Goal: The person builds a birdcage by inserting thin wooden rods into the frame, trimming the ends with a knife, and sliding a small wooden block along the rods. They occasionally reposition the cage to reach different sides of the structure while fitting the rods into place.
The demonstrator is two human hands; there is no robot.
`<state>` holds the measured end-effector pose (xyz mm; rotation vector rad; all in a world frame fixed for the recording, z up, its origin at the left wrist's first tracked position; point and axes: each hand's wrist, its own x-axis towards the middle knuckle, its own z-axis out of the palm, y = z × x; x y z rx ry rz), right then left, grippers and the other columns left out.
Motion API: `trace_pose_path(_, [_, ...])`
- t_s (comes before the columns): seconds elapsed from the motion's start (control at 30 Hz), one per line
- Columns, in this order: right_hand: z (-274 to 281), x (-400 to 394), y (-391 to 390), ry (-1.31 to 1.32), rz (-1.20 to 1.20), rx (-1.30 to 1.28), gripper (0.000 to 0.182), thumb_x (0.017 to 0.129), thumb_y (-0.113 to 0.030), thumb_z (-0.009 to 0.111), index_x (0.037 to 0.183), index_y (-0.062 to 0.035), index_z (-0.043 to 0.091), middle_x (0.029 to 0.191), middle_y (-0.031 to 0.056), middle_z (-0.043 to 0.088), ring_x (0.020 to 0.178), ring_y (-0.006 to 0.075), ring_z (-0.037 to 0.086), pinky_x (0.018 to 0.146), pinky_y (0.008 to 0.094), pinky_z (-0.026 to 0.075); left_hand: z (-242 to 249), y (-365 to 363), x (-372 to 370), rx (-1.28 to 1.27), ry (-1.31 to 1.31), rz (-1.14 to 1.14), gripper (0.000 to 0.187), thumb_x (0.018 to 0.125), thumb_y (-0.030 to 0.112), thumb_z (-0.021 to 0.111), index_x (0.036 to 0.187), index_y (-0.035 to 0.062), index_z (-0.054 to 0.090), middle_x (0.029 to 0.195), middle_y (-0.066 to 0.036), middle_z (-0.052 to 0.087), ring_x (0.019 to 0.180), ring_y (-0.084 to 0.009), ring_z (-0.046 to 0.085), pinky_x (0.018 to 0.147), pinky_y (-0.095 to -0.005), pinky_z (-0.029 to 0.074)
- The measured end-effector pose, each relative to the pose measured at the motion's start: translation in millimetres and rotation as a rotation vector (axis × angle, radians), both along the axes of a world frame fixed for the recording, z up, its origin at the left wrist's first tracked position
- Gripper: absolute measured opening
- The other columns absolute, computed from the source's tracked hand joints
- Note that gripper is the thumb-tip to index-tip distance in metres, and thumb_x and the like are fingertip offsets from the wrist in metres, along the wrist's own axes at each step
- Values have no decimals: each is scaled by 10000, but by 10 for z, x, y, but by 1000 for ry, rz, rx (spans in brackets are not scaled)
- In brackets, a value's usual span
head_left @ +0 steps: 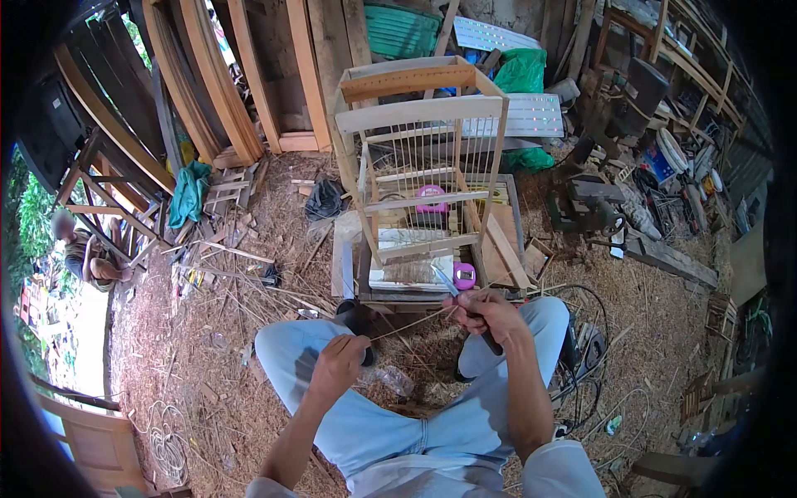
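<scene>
Between my knees, my left hand [342,360] pinches one end of a thin pale strip [407,326]. The strip runs up to my right hand [486,315], whose fingers close round a knife [446,280] with its blade pointing up and left. The strip's other end meets the fingers of that hand. Just beyond my hands stands a wooden frame [419,112] with many thin upright rods, on a low wooden bench [407,295]. Two pink round objects [464,275] are at the bench, one near the knife and one behind the rods.
A black bag [325,200] and wood scraps lie on the shavings-covered floor. Long curved boards lean at the back left. A person [87,253] sits at the far left. Black cable [604,332] loops beside my right knee. Tools and timber [664,257] crowd the right side.
</scene>
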<state>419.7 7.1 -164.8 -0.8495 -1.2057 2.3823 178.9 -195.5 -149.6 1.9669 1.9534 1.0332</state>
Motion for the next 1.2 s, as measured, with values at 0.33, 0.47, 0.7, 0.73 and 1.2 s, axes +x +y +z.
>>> trace_pose_path(0.33, [-60, -256, -187, 132, 183, -210, 388, 989, -198, 503, 1262, 76, 526, 724, 28, 536, 521, 47, 353, 436, 195, 268, -16, 211, 93, 170, 290, -51, 363, 688, -67, 594, 1045, -1, 584, 928, -134, 616, 819, -287, 601, 725, -406, 498])
trace_pose_path(0.47, [-64, -46, -46, 63, 106, -137, 343, 987, -180, 503, 1227, 58, 560, 695, -5, 502, 514, 45, 341, 430, 202, 264, -90, 93, -90, 127, 320, -119, 364, 681, -71, 593, 1038, 1, 596, 936, -132, 627, 816, -282, 609, 712, -397, 493])
trace_pose_path(0.7, [-9, 365, 309, -14, -186, -2, 426, 998, -341, 474, 1218, 12, 565, 603, -52, 417, 466, 35, 292, 417, 202, 220, -74, -128, -602, 148, 181, 126, 206, 755, -78, 597, 932, 17, 640, 858, -137, 664, 790, -301, 650, 681, -390, 511])
trace_pose_path(0.73, [13, 369, 337, 4, -325, 73, 479, 999, -403, 452, 1234, 3, 550, 569, -69, 375, 458, 34, 282, 414, 205, 203, -25, -163, -648, 116, 105, 215, 156, 795, -65, 601, 921, 18, 641, 846, -150, 668, 768, -308, 657, 658, -380, 519])
trace_pose_path(1.2, [-151, -432, -395, 226, 213, 108, 340, 1018, -224, 451, 1240, 6, 565, 622, -7, 467, 504, 69, 379, 454, 218, 319, -74, 365, 377, 10, -254, 69, 63, 885, 16, 593, 942, -2, 612, 806, -184, 642, 756, -351, 647, 653, -344, 493])
